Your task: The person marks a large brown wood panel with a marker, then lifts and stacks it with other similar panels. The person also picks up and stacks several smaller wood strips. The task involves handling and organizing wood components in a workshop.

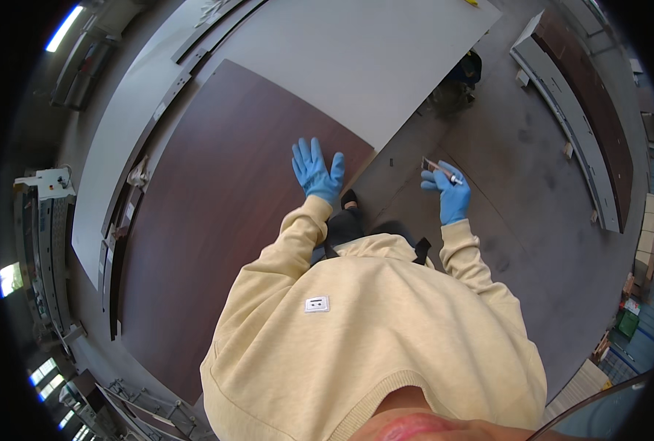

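Observation:
My left hand (316,175), in a blue glove, is spread over the dark brown wood-grain panel (217,184), near its right edge. Its fingers are stretched out with nothing in them; whether the palm presses on the surface, I cannot tell. Off to the right, beyond the panel's edge, my right hand (454,200) wears a matching glove. Between its fingers is a slim brush-like tool (435,167) with a dark flat tip pointing left and a white end pointing right. The tool is held above the grey floor, apart from the panel.
A large pale grey board (356,59) lies beyond the brown panel. Narrow dark strips (139,158) line the left side. At the far right, stacked panels (580,117) rest on small blocks. A dark bundled object (455,84) sits by the pale board's right edge.

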A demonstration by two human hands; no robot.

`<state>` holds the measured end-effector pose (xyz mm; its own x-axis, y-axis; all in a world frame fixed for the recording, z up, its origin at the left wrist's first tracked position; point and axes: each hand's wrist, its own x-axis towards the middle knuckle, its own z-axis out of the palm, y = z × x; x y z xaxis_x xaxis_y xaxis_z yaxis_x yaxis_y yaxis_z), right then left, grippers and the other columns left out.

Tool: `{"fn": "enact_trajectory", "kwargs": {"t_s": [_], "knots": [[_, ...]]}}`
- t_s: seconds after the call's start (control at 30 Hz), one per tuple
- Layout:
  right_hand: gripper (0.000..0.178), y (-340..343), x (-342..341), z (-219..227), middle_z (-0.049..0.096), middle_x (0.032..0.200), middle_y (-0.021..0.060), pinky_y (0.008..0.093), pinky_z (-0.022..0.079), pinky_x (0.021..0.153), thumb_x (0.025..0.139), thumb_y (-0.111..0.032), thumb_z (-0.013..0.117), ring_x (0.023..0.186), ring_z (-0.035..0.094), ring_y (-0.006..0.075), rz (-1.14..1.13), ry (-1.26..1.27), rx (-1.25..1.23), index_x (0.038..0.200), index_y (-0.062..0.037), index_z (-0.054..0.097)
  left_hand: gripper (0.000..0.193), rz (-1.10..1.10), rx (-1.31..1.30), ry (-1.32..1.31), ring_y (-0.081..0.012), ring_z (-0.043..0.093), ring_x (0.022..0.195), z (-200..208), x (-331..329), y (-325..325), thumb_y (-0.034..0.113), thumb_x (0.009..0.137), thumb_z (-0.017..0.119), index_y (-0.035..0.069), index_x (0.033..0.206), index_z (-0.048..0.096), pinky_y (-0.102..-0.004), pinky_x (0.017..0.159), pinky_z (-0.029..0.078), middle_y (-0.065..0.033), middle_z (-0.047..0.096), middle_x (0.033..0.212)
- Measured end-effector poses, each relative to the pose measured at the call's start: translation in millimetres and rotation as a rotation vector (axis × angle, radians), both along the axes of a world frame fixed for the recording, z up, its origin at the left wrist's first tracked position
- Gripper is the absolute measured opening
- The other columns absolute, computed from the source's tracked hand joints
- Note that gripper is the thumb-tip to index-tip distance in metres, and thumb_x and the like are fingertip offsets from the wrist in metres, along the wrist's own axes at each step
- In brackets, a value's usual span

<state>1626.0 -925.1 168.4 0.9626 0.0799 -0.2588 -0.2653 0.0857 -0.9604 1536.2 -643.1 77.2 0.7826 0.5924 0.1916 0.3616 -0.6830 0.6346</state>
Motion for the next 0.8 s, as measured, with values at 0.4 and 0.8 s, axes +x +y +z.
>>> {"fn": "enact_trajectory", "kwargs": {"t_s": [0.4,0.8], "knots": [[0.033,73.3,255.2,26.6,0.074,0.106,0.0225,0.0349,0.063,0.078,0.099,-0.021,0.063,0.083,0.075,0.0267,0.208,0.331,0.502,0.122,0.0030,0.063,0.083,0.335,0.134,0.219,-0.0425,0.017,0.154,-34.6,171.0,53.5,0.061,0.095,0.053,0.002,0.152,0.042,-0.0557,0.125,0.008,-0.0228,0.030,0.163],[0.043,136.4,491.2,37.1,0.073,0.097,0.0083,0.0328,0.057,0.073,0.078,-0.001,0.070,0.062,0.063,0.0207,0.644,-1.456,-0.531,0.119,-0.0112,0.070,0.074,0.677,0.247,0.426,-0.0330,0.027,0.153,-30.3,211.8,35.9,0.056,0.098,0.050,0.004,0.149,0.048,-0.0506,0.126,0.015,-0.0124,0.038,0.162]]}}
